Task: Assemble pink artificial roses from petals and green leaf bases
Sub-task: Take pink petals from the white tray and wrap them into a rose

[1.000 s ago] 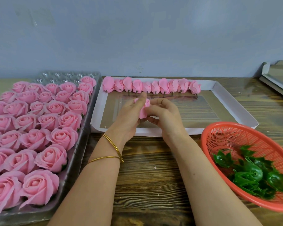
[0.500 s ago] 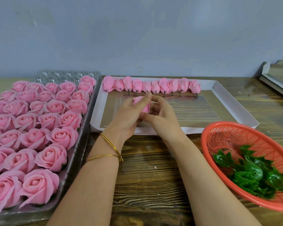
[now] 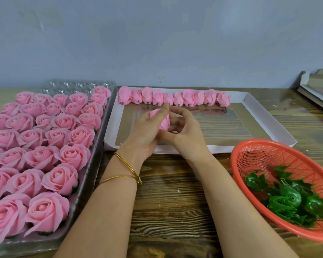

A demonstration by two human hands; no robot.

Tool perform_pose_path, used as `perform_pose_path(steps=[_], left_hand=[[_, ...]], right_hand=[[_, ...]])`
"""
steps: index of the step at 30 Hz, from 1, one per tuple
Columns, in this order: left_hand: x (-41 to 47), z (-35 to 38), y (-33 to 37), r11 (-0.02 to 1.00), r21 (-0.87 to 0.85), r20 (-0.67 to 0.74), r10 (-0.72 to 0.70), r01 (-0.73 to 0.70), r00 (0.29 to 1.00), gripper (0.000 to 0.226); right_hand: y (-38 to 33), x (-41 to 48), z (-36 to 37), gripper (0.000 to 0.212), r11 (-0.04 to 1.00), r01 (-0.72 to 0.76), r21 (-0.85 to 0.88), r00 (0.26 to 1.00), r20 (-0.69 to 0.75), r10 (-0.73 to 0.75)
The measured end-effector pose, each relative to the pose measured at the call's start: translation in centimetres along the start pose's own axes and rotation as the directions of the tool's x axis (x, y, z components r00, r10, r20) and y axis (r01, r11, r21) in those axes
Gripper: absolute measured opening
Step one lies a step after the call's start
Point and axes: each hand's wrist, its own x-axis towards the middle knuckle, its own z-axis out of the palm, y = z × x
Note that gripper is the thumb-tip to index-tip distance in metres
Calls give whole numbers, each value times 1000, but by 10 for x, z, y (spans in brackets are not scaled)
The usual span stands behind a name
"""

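Note:
Over the white cardboard tray (image 3: 268, 116), both my hands hold one pink rose bud (image 3: 163, 122). My left hand (image 3: 145, 133) wraps around its left side, fingers lying over the petals. My right hand (image 3: 185, 131) curls round the bud from the right and below. A row of several pink buds (image 3: 173, 98) on short stems lines the tray's far edge. Green leaf bases (image 3: 291, 200) lie in the red plastic basket (image 3: 265, 155) at the right.
A clear plastic tray (image 3: 93, 164) at the left is packed with finished pink roses (image 3: 45, 146). The table (image 3: 175, 192) is dark wood. A grey wall stands behind it. Flat cardboard pieces (image 3: 317, 86) lie at the far right.
The bud has been turned and lifted slightly between my hands. My left fingers now lie over its top and my right fingers have opened out around its side.

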Motion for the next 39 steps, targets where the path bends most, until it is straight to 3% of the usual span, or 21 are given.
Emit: perform_pose_path(steps=[13, 18, 26, 34, 39], left_hand=[[-1, -3, -1, 998, 61, 62, 13, -17, 998, 23], [2, -2, -1, 999, -24, 48, 24, -23, 999, 32], [0, 0, -1, 999, -37, 57, 26, -23, 998, 14], [0, -1, -1, 999, 19, 29, 38, -38, 999, 3], [-1, 1, -2, 999, 14, 32, 43, -43, 999, 15]], right_hand=[[-3, -2, -2, 47, 999, 8, 34, 996, 93, -11], [-2, 1, 0, 59, 999, 12, 33, 1000, 16, -12], [-1, 0, 3, 59, 999, 41, -1, 999, -16, -41], [-10, -7, 2, 44, 998, 29, 57, 994, 106, -35], [-8, -4, 1, 44, 999, 29, 13, 997, 65, -30]])
